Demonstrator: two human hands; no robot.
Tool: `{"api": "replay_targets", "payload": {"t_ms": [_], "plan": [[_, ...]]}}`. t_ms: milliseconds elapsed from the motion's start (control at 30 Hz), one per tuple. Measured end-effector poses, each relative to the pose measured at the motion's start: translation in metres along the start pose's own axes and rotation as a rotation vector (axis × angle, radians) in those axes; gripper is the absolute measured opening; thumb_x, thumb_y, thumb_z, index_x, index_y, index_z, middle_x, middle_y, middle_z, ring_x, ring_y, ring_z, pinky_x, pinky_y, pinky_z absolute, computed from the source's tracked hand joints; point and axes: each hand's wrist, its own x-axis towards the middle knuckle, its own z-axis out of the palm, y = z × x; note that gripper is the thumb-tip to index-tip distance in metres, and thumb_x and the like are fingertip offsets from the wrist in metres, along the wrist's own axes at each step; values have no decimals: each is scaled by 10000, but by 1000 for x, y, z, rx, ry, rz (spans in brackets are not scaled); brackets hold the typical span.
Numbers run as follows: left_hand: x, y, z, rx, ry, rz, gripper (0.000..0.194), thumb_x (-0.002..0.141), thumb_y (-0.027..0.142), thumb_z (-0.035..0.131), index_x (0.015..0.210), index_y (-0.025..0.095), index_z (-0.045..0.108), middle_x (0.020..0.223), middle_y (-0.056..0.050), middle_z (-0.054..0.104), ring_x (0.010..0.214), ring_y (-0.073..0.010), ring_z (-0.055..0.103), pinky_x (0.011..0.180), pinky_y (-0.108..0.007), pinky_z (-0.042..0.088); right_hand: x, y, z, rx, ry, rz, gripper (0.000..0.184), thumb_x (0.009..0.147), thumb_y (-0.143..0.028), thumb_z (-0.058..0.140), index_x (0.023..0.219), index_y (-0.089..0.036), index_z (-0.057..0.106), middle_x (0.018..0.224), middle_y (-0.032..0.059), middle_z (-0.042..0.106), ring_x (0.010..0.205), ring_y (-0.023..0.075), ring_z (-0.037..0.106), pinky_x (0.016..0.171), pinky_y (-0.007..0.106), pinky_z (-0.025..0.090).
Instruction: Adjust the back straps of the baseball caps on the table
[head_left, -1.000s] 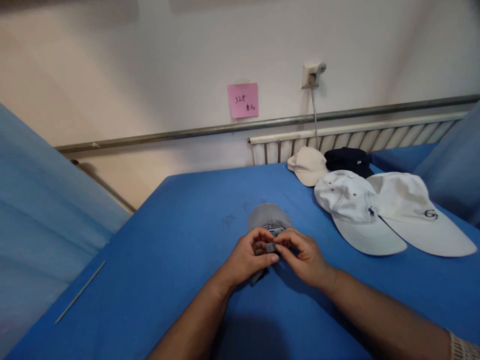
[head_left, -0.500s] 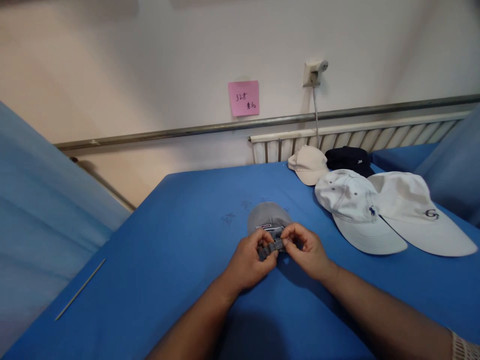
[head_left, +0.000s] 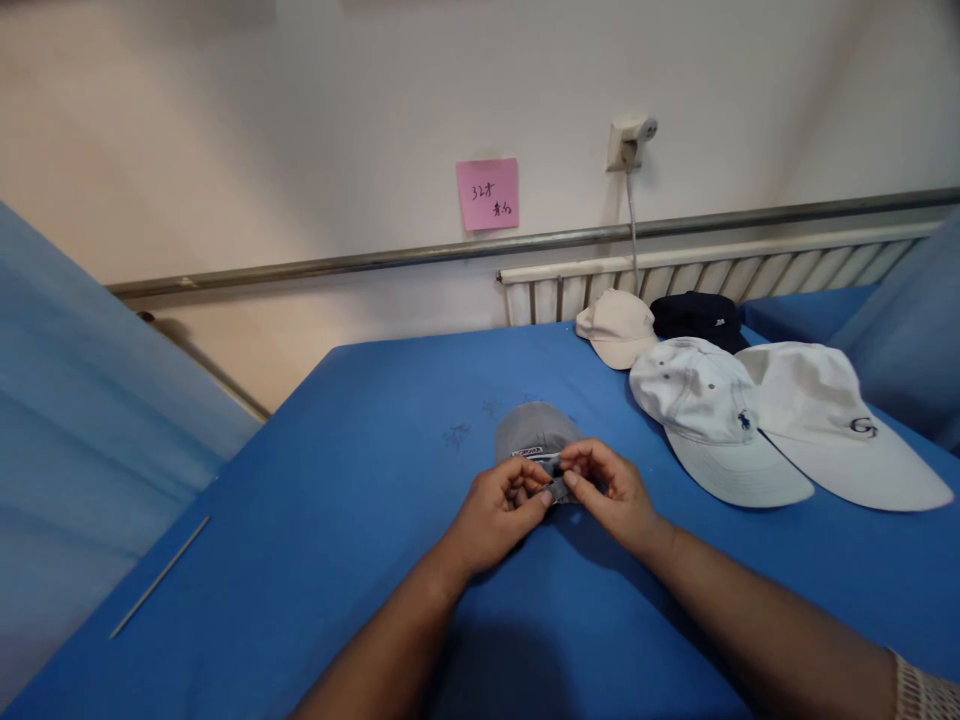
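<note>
A grey baseball cap point(head_left: 531, 425) lies on the blue-covered table point(head_left: 315, 500), its back strap side facing me. On the strap's left part, my left hand point(head_left: 506, 508) is closed, thumb and fingers pinching near the buckle. My right hand point(head_left: 611, 495) pinches the strap point(head_left: 559, 490) just to the right, its fingertips almost meeting the left ones. A small label shows inside the cap. The fingers hide much of the strap and the buckle.
Right of my hands lie a pale cap with a small logo point(head_left: 705, 410) and a white long-brimmed cap point(head_left: 832, 420). Behind them are a beige cap point(head_left: 616, 328) and a dark cap point(head_left: 697, 315). A thin stick point(head_left: 160, 577) lies at the left edge.
My left hand's thumb and fingers have shifted along the strap toward the right hand and now cover more of it. The right hand has barely moved.
</note>
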Motion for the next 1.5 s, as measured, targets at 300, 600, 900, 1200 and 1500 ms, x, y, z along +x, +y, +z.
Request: {"api": "replay_targets", "payload": {"t_ms": [300, 600, 900, 1200, 1500], "plan": [[0, -1, -4, -225, -37, -92, 260, 734, 286, 756, 906, 146, 620, 731, 8, 590, 622, -82, 504, 591, -219, 393, 4, -15, -8, -142, -266, -212, 436, 803, -215, 681, 1218, -258, 552, 1079, 57, 657, 929, 196, 622, 782, 332, 511], [1, 3, -7, -120, -85, -116, 262, 766, 342, 719, 923, 143, 653, 629, 33, 528, 550, -74, 444, 529, -212, 343, 3, -6, -5, -97, -203, -67, 91, 880, -238, 586, 958, -219, 629, 791, 5, 622, 688, 137, 560, 641, 261, 450], [-1, 5, -11, -31, -171, -86, 164, 803, 281, 662, 927, 173, 665, 754, 20, 562, 652, -92, 453, 618, -222, 371, 0, -6, -4, -106, -164, -22, 71, 840, -163, 567, 852, -206, 622, 732, -7, 602, 634, 122, 519, 591, 243, 404], [-3, 7, -11, -30, -163, -93, 205, 802, 257, 642, 978, 163, 686, 870, -28, 635, 769, -135, 536, 723, -269, 429, -2, -4, -1, -94, -123, -19, 76, 842, -165, 561, 872, -211, 614, 746, -3, 609, 651, 133, 538, 600, 256, 413], [-4, 7, -12, -44, -141, -57, 232, 805, 179, 615, 1024, 186, 691, 937, -35, 665, 832, -145, 581, 773, -280, 447, -2, 9, -3, -6, -91, 28, 101, 902, -236, 523, 951, -220, 610, 800, 12, 621, 695, 148, 566, 643, 278, 447]]}}
